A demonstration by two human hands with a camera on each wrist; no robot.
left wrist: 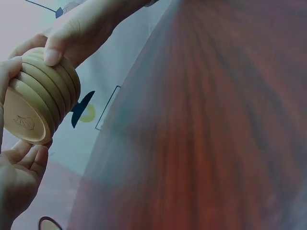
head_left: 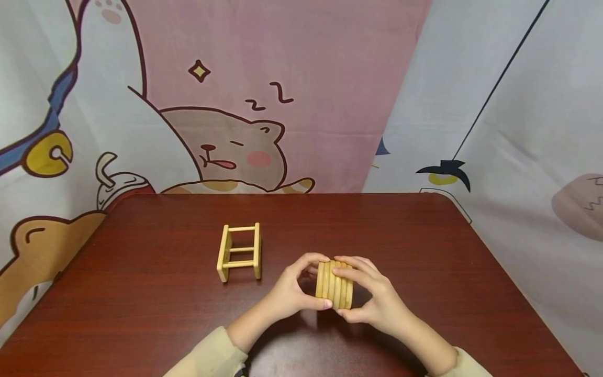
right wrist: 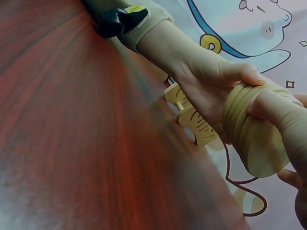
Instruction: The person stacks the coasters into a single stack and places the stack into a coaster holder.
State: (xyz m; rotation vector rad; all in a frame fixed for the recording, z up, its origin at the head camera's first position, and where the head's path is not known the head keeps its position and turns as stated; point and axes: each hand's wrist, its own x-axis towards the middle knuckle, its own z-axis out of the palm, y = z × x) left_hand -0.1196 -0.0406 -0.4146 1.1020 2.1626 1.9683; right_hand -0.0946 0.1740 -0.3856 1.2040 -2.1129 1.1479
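Both hands hold a stack of several round wooden coasters (head_left: 335, 285) above the table, the discs pressed together on edge. My left hand (head_left: 298, 293) grips the stack's left end, thumb below and fingers over the top in the head view. From the other side my right hand (head_left: 377, 293) grips it, its fingers across the upper edges. A small line mark is engraved on the outer coaster face (left wrist: 25, 120) in the left wrist view. To the left of the hands a small wooden rack (head_left: 241, 264) with slim rods stands on the table.
The dark red-brown wooden table (head_left: 155, 314) has a glossy top. Behind it and along the sides hangs a cloth (head_left: 330, 94) printed with cartoon animals. A dark device (right wrist: 122, 21) is strapped at the left sleeve in the right wrist view.
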